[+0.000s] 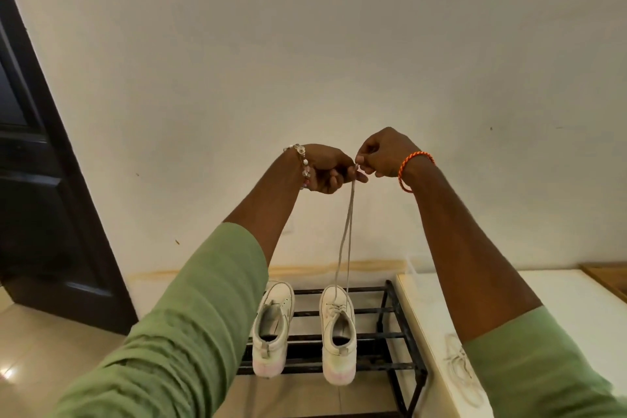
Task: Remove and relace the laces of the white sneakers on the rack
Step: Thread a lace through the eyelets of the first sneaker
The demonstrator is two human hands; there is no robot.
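Head view: two white sneakers stand on the black metal rack [390, 336], heels toward the camera. The left sneaker [273, 332] has no lace; the right sneaker [337, 332] is partly laced. Left hand [327, 170] and right hand [381, 154], raised and touching, both pinch the ends of its lace [346, 237]. A loose lace [458, 366] lies on the white counter [576, 299].

2 sneakers [305, 329] side by side on rack [373, 336], counter [576, 299] right.
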